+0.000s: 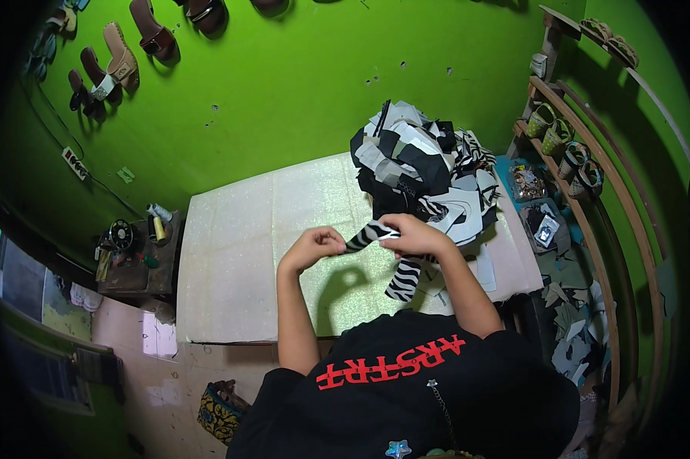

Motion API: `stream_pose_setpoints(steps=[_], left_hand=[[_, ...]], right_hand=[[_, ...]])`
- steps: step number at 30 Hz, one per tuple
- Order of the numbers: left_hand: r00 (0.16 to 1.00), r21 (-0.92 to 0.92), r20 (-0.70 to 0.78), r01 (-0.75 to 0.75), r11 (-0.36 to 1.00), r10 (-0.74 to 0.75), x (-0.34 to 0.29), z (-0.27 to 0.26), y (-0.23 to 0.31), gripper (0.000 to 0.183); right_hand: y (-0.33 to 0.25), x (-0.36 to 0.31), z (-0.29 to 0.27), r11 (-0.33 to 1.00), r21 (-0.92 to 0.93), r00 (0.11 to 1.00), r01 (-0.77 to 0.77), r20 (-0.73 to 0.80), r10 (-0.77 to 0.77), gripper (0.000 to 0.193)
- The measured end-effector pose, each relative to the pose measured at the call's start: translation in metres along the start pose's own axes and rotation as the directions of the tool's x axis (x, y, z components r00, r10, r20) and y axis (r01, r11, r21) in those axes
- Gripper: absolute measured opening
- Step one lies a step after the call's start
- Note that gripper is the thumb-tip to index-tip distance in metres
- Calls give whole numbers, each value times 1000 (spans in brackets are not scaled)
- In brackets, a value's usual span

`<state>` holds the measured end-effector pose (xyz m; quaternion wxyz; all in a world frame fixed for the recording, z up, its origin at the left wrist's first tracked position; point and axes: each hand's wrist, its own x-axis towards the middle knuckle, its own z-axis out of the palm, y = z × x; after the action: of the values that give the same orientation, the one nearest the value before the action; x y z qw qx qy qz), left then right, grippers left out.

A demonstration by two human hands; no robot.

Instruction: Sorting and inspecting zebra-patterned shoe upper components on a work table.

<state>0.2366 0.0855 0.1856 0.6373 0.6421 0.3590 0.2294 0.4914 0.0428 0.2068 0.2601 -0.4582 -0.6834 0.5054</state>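
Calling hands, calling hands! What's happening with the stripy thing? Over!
Left hand, right hand: grip closed on zebra-striped strip. Strip: held above glittery sheet. Scrap pile: beyond right hand, not between the hands.

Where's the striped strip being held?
In the head view, just right of centre, the striped strip is between the left hand and right hand, above the table.
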Motion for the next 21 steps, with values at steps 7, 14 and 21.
stream_pose_setpoints(steps=[7, 14, 21], left_hand=[[971, 58, -207, 138, 989, -123, -12, 3, -33, 12], [898, -2, -426, 125, 992, -114, -22, -5, -69, 17], [792, -158, -586, 99, 982, -174, -49, -33, -114, 16]], right_hand=[[38, 13, 26, 985, 9, 984, 172, -46, -171, 58], [85, 36, 65, 946, 293, 963, -135, -186, 195, 42], [74, 67, 124, 790, 558, 876, -253, -215, 433, 52]])
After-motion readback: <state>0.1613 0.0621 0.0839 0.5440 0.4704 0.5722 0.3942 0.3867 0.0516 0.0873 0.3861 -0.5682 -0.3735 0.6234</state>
